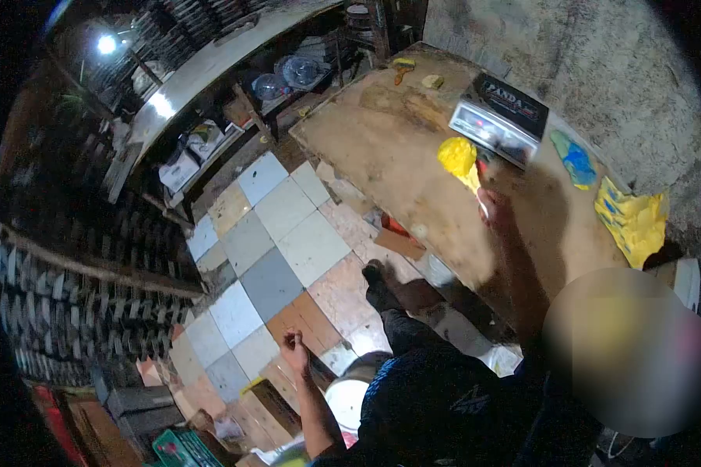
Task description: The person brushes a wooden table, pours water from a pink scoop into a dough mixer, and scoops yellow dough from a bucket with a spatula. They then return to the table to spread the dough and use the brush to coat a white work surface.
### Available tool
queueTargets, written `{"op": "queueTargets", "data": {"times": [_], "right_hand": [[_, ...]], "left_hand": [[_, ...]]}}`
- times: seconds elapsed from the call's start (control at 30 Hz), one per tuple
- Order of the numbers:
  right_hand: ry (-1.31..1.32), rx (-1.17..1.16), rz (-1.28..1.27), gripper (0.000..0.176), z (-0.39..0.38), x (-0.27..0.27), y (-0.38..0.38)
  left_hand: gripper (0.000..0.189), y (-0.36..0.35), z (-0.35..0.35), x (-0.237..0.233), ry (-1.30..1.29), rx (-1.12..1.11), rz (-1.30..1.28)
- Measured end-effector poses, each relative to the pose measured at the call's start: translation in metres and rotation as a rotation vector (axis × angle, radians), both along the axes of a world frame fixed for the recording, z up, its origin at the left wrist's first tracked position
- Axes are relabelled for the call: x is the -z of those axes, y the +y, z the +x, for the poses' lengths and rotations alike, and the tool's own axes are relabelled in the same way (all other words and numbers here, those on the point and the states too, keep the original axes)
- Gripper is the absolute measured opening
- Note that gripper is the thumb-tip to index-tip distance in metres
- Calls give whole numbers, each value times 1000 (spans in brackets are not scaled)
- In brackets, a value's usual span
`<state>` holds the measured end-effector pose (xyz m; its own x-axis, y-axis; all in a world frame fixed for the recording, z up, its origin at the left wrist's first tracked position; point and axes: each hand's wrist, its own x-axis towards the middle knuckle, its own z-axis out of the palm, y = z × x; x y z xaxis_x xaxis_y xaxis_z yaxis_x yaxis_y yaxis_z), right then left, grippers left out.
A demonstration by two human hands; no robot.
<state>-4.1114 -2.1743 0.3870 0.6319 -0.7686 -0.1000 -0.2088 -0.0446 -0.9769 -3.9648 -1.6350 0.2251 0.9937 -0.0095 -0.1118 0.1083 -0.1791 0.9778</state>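
My right hand is closed around the pale handle of a tool whose head is covered with a yellow mass, held over the wooden table. Just beyond it sits a black and silver box marked PANDA. My left hand hangs low over the tiled floor, its fingers curled; whether it holds anything is too small to tell. Crumpled yellow sheets and a blue-green piece lie at the table's right side.
A yellow-handled item and a small lump lie at the table's far end. Shelves with bags stand beyond the tiled floor. A white bucket stands near my left forearm, and a green crate is at bottom left.
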Motion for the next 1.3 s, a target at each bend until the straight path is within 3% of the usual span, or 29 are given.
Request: {"op": "queueTargets", "data": {"times": [0.1, 0.2, 0.27, 0.3, 0.33, 0.37, 0.4, 0.43, 0.47, 0.5, 0.53, 0.63, 0.67, 0.7, 0.73, 0.83, 0.97, 1.0, 1.1, 1.17, 1.3], "right_hand": [[-14, 125, -126, 34, 80, -5, -43], [-17, 266, 89, 35, 163, 1, -106], [13, 341, -178, 35, 197, 11, -129], [30, 364, -165, 35, 204, 38, -149], [-277, 319, -11, 35, 213, 76, -182], [-401, 288, 29, 32, 226, 72, -194], [-524, 253, 75, 31, 240, 67, -206], [-644, 213, 123, 32, 254, 61, -217], [-356, 335, -41, 30, 260, 56, -221], [-65, 448, -199, 30, 263, 51, -224], [115, 384, -216, 30, 264, 36, -227], [226, 417, -367, 31, 265, 65, -258], [232, 428, -379, 31, 270, 69, -265], [220, 471, -559, 30, 278, 70, -272], [206, 511, -744, 29, 286, 70, -283], [80, 452, -755, 26, 302, 86, -328], [88, 441, -252, 27, 336, 69, -342], [94, 436, -246, 27, 339, 82, -351], [306, 432, -569, 32, 349, 111, -361], [394, 296, -661, 35, 370, 59, -356], [303, 384, -598, 35, 392, 63, -385]], "left_hand": [[15, -76, 106, -43, -195, 14, 70], [18, -176, 224, -84, -266, -14, 159], [23, -240, 290, -94, -317, 77, 321], [23, -281, 315, -105, -349, 173, 397], [23, -326, 338, -118, -393, 263, 458], [23, -367, 357, -125, -553, 347, 585], [21, -408, 378, -124, -592, 483, 458], [24, -442, 399, -91, -555, 614, 252], [31, -488, 394, -130, -777, 672, 373], [31, -531, 402, -130, -654, 838, 311], [31, -571, 409, -124, -531, 1000, 247], [22, -703, 438, -7, -974, 879, 459], [32, -751, 444, 26, -790, 1015, 708], [31, -773, 439, 2, -730, 1056, 743], [31, -789, 436, -25, -708, 1073, 753], [29, -843, 438, -39, -713, 1058, 787], [28, -875, 446, -39, -736, 991, 849], [27, -876, 448, -38, -748, 975, 855], [26, -866, 458, -45, -789, 963, 826], [26, -853, 462, -55, -823, 969, 781], [25, -820, 467, -97, -923, 981, 645]]}}
